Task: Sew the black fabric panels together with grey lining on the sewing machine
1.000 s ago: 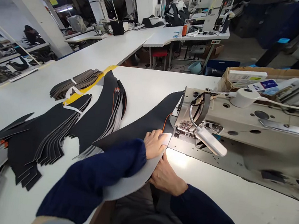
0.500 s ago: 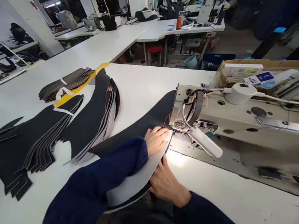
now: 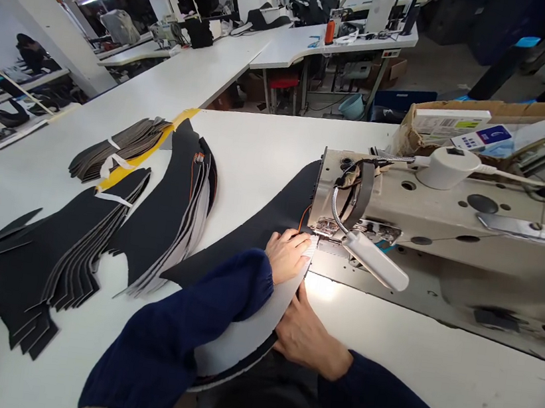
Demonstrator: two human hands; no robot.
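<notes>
A curved fabric panel with a light grey face [image 3: 239, 343] and a dark edge runs up to the needle area of a sewing machine [image 3: 349, 194]. My left hand [image 3: 287, 257] lies flat on its upper end, fingertips close to the presser foot. Below and to the right, my right hand [image 3: 303, 332] grips the panel's edge between thumb and fingers; some of those fingers are hidden under it. A dark fabric piece [image 3: 254, 228] extends from behind my left hand to the machine head, with an orange thread or cord beside the needle area.
Stacks of dark cut panels [image 3: 150, 215] lie to the left, near a bundle tied with a white strip [image 3: 124, 148] and a yellow strip [image 3: 184, 115]. A lamp [image 3: 375, 261] lights the stitching spot. Behind the machine stands a cardboard box [image 3: 407, 131] of packets.
The view has shifted slightly. Both hands keep nearly the same places on the panel, whose grey end sits marginally closer to the presser foot.
</notes>
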